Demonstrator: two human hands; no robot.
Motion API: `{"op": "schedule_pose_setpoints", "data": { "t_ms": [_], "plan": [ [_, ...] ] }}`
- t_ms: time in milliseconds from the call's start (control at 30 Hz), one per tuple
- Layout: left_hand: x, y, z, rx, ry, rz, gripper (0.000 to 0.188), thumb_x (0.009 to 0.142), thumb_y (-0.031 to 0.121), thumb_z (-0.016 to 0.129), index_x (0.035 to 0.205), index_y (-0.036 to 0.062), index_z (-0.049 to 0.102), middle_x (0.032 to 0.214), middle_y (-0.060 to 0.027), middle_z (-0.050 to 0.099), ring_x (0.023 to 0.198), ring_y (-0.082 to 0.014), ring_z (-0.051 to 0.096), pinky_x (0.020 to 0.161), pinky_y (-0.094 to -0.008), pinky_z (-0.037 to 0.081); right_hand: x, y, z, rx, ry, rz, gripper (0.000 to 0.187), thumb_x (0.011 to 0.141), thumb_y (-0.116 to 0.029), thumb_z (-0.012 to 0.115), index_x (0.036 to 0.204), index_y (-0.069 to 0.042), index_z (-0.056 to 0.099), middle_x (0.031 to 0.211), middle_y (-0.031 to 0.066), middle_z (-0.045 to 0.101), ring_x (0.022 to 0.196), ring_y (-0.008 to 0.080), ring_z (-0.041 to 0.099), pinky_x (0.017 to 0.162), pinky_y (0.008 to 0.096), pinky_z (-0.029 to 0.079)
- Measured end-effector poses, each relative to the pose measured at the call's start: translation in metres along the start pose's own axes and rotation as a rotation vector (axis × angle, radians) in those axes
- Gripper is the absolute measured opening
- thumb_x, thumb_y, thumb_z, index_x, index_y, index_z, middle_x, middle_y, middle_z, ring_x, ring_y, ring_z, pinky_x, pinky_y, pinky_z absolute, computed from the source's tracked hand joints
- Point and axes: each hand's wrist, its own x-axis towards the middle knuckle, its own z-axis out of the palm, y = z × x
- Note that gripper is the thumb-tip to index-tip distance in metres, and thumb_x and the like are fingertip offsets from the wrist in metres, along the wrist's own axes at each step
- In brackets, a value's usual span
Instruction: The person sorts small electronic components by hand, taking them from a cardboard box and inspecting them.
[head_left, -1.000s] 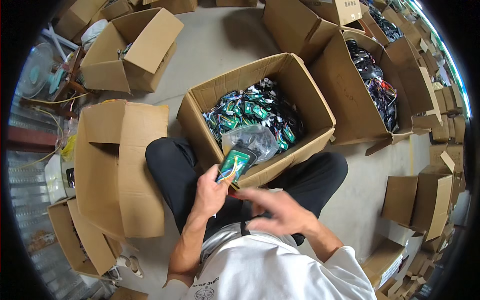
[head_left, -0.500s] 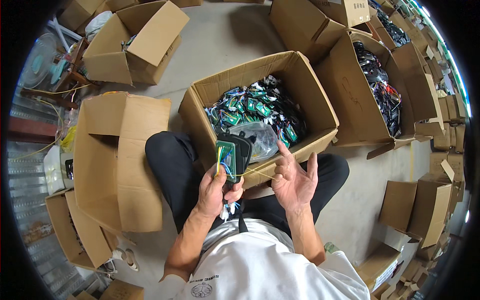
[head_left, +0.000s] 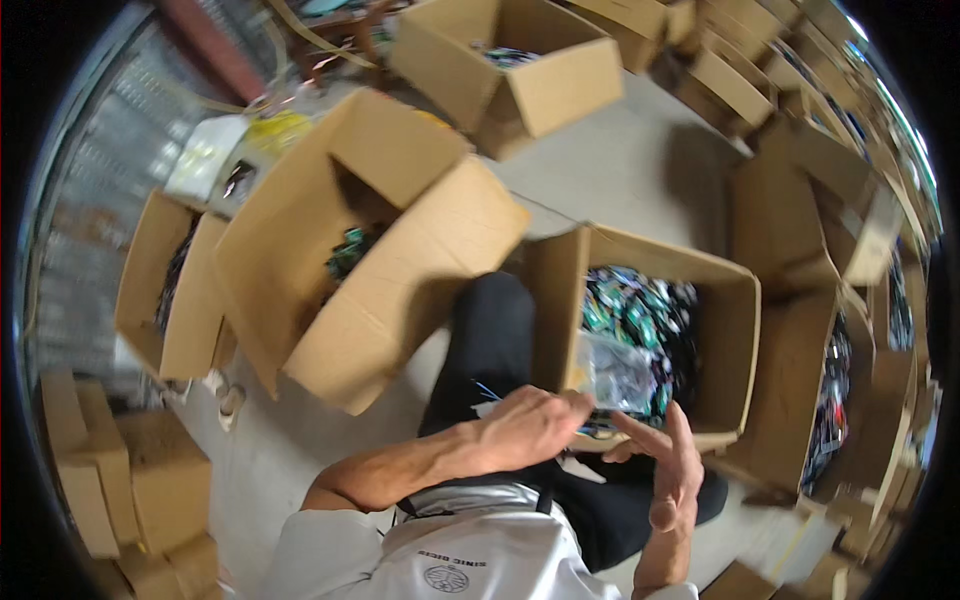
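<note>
My left hand is closed, back of the hand upward, over the near edge of a cardboard box between my knees. Thin blue wires stick out beside it, from the wired circuit board it grips; the board itself is hidden. To its right, my right hand is open, fingers apart and a little blurred, and nothing shows in it. In the box lie many green circuit boards with tangled wires, and a clear plastic bag rests on them near my hands.
Left of my knee, a large open carton holds a few green boards. Another carton stands beyond it. Cartons with black wired parts line the right side. Stacked boxes sit at lower left.
The view has swung left, so the boxes appear farther right. My left hand has turned over, hiding the board and black housing. The yellow band stretched to my right hand no longer shows.
</note>
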Motion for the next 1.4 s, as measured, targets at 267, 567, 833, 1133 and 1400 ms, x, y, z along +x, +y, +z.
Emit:
{"op": "schedule_pose_setpoints", "data": {
  "t_ms": [267, 567, 833, 1133, 1400],
  "plan": [
    [-0.049, -0.1, -0.089, -1.265, 0.925, -0.638, 0.037, 0.101, 0.041, 0.059, 0.094, 0.0045, 0.055, 0.064, -0.002, 0.057, 0.045, -0.0097, 0.049, 0.041, -0.0255, 0.04, 0.094, 0.017, 0.031, -0.431, -0.409, -0.091, 0.074, 0.081, -0.051, 0.076, 0.123, 0.007, 0.061, 0.126, 0.0267, 0.062, 0.12, 0.044, 0.06, 0.101, 0.047, 0.047],
    [-0.253, -0.471, -0.129, -0.935, 0.893, -1.294, 0.03, 0.1, 0.025, 0.058, 0.114, -0.0009, 0.064, 0.101, -0.012, 0.07, 0.083, -0.0219, 0.069, 0.071, -0.034, 0.055, 0.077, 0.148, -0.073, -0.413, 0.047, 0.804, 0.033, 0.101, -0.019, 0.061, 0.123, 0.006, 0.058, 0.111, 0.0074, 0.066, 0.104, 0.0124, 0.059, 0.093, 0.0292, 0.048],
    [-0.217, -0.514, -0.17, 0.003, 0.7, -1.306, 0.062, 0.095, 0.038, 0.068, 0.131, -0.0097, 0.056, 0.128, -0.021, 0.062, 0.12, -0.0325, 0.058, 0.103, -0.04, 0.044, 0.031, 0.271, -0.153, -0.799, -0.3, 0.942, 0.036, 0.088, -0.034, 0.067, 0.102, -0.001, 0.068, 0.097, 0.0224, 0.07, 0.089, 0.0403, 0.068, 0.079, 0.0456, 0.053],
    [0.072, -0.091, -0.049, 0.046, 0.633, -0.317, 0.035, 0.096, 0.012, 0.059, 0.126, -0.0049, 0.06, 0.127, -0.0169, 0.062, 0.115, -0.0287, 0.06, 0.105, -0.0401, 0.044, 0.054, 0.438, -0.118, -1.391, -0.102, 0.805, 0.029, 0.088, -0.015, 0.063, 0.114, -0.002, 0.058, 0.109, 0.0154, 0.064, 0.101, 0.0308, 0.066, 0.079, 0.0418, 0.059],
    [0.173, -0.055, 0.097, -0.543, 0.177, -0.366, 0.037, 0.089, 0.006, 0.068, 0.123, -0.0063, 0.06, 0.122, -0.0215, 0.062, 0.114, -0.0294, 0.062, 0.097, -0.0369, 0.049, 0.025, 0.392, -0.216, -0.251, 0.311, 0.898, 0.033, 0.086, -0.013, 0.062, 0.113, 0.006, 0.066, 0.086, 0.0149, 0.072, 0.078, 0.0215, 0.069, 0.073, 0.0388, 0.054]
  ]
}}
